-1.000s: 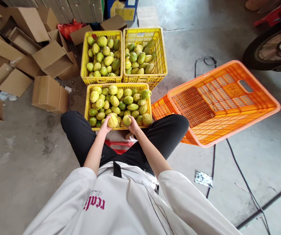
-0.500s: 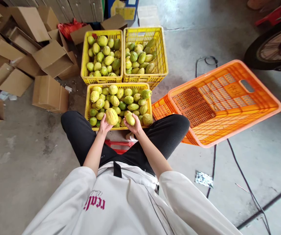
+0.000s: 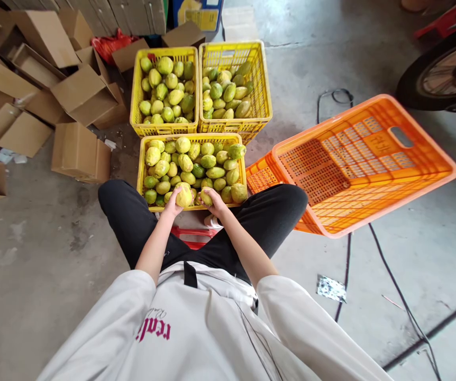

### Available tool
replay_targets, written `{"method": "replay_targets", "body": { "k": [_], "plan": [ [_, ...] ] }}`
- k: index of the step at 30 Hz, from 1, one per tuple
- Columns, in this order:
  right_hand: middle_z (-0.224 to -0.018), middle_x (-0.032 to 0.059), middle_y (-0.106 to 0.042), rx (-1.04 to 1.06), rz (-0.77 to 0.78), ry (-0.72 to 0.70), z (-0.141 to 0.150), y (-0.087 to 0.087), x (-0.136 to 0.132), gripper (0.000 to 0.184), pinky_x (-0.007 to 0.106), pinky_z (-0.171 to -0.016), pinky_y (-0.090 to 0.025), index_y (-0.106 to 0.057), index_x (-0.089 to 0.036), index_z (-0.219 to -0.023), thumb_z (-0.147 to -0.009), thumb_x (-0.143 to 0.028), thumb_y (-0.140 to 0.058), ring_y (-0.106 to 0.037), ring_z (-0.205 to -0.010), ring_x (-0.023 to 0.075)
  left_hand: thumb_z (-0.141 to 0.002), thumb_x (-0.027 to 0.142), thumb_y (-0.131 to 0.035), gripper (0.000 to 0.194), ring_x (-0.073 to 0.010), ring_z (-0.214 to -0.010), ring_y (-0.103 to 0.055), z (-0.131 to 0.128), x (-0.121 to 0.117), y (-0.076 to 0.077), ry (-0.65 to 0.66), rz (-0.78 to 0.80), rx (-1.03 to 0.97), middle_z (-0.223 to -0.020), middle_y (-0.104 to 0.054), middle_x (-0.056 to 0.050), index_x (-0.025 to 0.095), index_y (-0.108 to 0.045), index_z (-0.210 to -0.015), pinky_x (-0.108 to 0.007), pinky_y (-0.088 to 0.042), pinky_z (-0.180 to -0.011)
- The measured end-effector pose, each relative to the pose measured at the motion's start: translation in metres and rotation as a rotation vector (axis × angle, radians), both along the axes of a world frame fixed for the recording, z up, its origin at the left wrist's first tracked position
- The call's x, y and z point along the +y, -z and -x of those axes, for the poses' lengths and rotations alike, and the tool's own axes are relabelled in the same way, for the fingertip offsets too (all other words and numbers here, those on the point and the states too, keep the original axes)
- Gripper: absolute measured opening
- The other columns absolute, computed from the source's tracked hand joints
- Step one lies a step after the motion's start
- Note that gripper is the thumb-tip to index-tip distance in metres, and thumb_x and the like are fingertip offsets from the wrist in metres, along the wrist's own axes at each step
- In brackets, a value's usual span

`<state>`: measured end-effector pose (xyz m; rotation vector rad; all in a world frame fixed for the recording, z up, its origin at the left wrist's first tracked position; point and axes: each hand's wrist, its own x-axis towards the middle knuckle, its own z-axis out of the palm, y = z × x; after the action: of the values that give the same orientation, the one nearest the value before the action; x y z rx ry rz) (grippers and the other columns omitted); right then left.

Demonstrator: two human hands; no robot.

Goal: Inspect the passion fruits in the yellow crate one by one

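I sit over a yellow crate [image 3: 141, 159] full of green-yellow fruits, between my knees. My left hand [image 3: 171, 203] is closed around a yellowish fruit [image 3: 183, 196] at the crate's near edge. Beside it, my right hand [image 3: 214, 202] grips a smaller green-yellow fruit [image 3: 206, 197], also low at the near rim. Both fruits rest among the others in the crate.
Two more yellow crates [image 3: 135, 100] [image 3: 266, 90] of fruit stand behind. A tilted orange crate [image 3: 371, 159] leans at the right. Cardboard boxes [image 3: 81, 153] pile at the left. A black cable [image 3: 347, 264] runs over the concrete floor; a wheel [image 3: 438, 74] is at top right.
Half a second ago both hands held their fruits raised above the crate; now both have come back down to the near rim, still gripping them.
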<state>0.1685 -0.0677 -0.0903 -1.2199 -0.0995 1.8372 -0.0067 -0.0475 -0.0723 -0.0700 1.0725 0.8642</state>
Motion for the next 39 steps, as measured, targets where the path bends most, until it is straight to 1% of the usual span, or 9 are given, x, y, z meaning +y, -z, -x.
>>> {"method": "replay_targets", "body": {
  "k": [7,11,14,16,21,25,28,33,39],
  "plan": [
    [-0.082,-0.0002,-0.072,0.023,0.014,0.045,0.001,-0.001,0.001,0.02,0.025,-0.06,-0.059,-0.06,-0.025,-0.099,-0.083,-0.024,-0.072,-0.072,-0.076,0.018,-0.1,0.039,-0.05,0.03,-0.0229,-0.088,-0.074,0.001,0.002,-0.001,-0.017,0.003,0.022,-0.081,-0.073,-0.008,0.017,-0.067,-0.108,-0.04,-0.061,-0.091],
    [-0.09,0.0057,-0.076,0.187,0.016,0.09,-0.001,-0.007,0.004,0.016,0.038,-0.069,-0.065,-0.059,-0.025,-0.099,-0.087,-0.035,-0.062,-0.075,-0.091,0.0268,-0.1,0.053,-0.039,0.052,-0.0323,-0.116,-0.071,0.004,0.001,-0.008,-0.114,-0.055,-0.094,-0.1,-0.077,-0.015,0.015,-0.068,-0.12,-0.054,-0.056,-0.102],
    [-0.095,0.0074,-0.078,0.284,-0.004,0.142,-0.004,-0.012,0.005,0.019,0.045,-0.072,-0.067,-0.057,-0.026,-0.103,-0.084,-0.031,-0.057,-0.076,-0.098,0.0303,-0.1,0.039,-0.038,0.048,-0.0319,-0.132,-0.063,0.005,0.0,-0.013,-0.177,-0.154,-0.179,-0.121,-0.075,-0.014,0.018,-0.065,-0.133,-0.055,-0.05,-0.111],
    [-0.094,0.0065,-0.078,0.319,-0.02,0.166,-0.005,-0.015,0.005,0.022,0.046,-0.073,-0.067,-0.057,-0.027,-0.104,-0.082,-0.027,-0.058,-0.076,-0.099,0.0298,-0.102,0.034,-0.037,0.045,-0.03,-0.137,-0.06,0.005,0.001,-0.015,-0.188,-0.18,-0.197,-0.127,-0.074,-0.013,0.02,-0.066,-0.133,-0.054,-0.048,-0.115],
    [-0.089,0.0058,-0.077,0.328,0.003,0.126,-0.006,-0.014,0.003,0.02,0.039,-0.072,-0.069,-0.061,-0.025,-0.105,-0.087,-0.031,-0.066,-0.077,-0.091,0.0254,-0.105,0.043,-0.042,0.037,-0.0261,-0.144,-0.054,0.006,0.003,-0.013,-0.237,-0.156,-0.14,-0.128,-0.074,-0.01,0.02,-0.07,-0.114,-0.047,-0.046,-0.119],
    [-0.089,0.0035,-0.076,0.255,0.076,0.07,-0.006,-0.008,0.003,0.02,0.023,-0.061,-0.065,-0.063,-0.023,-0.105,-0.088,-0.028,-0.072,-0.076,-0.08,0.0179,-0.104,0.037,-0.047,0.027,-0.0248,-0.136,-0.061,0.007,0.003,-0.009,-0.22,-0.099,-0.063,-0.123,-0.075,-0.008,0.022,-0.068,-0.111,-0.046,-0.051,-0.116],
    [-0.087,0.0025,-0.075,0.148,0.112,-0.012,-0.004,-0.003,0.001,0.014,0.018,-0.05,-0.059,-0.063,-0.023,-0.1,-0.089,-0.021,-0.072,-0.074,-0.073,0.0158,-0.101,0.033,-0.053,0.025,-0.0275,-0.123,-0.069,0.005,0.002,-0.006,-0.131,-0.053,-0.05,-0.114,-0.077,-0.009,0.02,-0.068,-0.116,-0.048,-0.057,-0.108],
    [-0.081,0.0028,-0.071,0.037,0.154,-0.038,0.0,0.002,0.0,0.01,0.021,-0.049,-0.058,-0.062,-0.021,-0.094,-0.09,-0.019,-0.07,-0.072,-0.071,0.0172,-0.092,0.024,-0.068,0.019,-0.0267,-0.101,-0.076,-0.001,0.0,0.002,0.003,0.129,0.134,-0.092,-0.075,-0.009,0.016,-0.068,-0.109,-0.039,-0.065,-0.088],
    [-0.082,0.0039,-0.068,0.046,0.228,0.074,-0.002,0.008,0.004,0.009,0.034,-0.062,-0.066,-0.059,-0.023,-0.093,-0.092,-0.03,-0.064,-0.073,-0.079,0.0224,-0.088,0.029,-0.076,0.022,-0.0241,-0.092,-0.076,0.0,0.004,0.008,-0.022,0.209,0.217,-0.087,-0.073,-0.006,0.019,-0.07,-0.106,-0.034,-0.064,-0.08]
  ]
}}
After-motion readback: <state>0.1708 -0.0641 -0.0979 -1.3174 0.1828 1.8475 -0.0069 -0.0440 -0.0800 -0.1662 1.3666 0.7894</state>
